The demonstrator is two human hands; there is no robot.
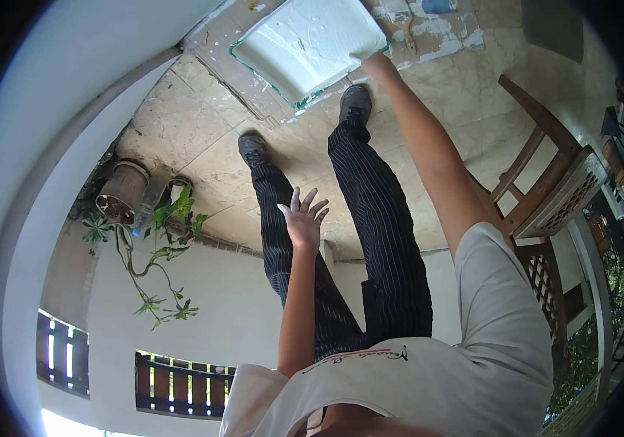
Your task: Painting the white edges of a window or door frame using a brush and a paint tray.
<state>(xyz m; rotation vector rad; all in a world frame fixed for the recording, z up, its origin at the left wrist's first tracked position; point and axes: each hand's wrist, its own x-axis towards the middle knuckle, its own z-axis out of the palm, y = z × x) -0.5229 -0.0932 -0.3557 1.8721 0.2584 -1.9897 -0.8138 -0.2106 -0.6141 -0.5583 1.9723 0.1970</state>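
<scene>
A wide tray (312,95) with a green rim is coated inside with white paint (305,40). It stands on paint-spattered cardboard on the floor, just beyond my shoes. My right hand (379,65) reaches out to the tray's near right corner, its fingers closed. What they grip is too small and too pale against the paint to make out. Held up over my left leg, my left hand (305,222) is empty, with spread fingers that carry whitish smears. A paintbrush (405,33) lies to the right of the tray.
The paint-marked cardboard (246,80) reaches out on both sides of the tray. A blue object (439,6) sits at its far right. Wooden chairs (545,164) stand at my right. Potted plants (123,193) are on the left, beside a curved white wall (42,131).
</scene>
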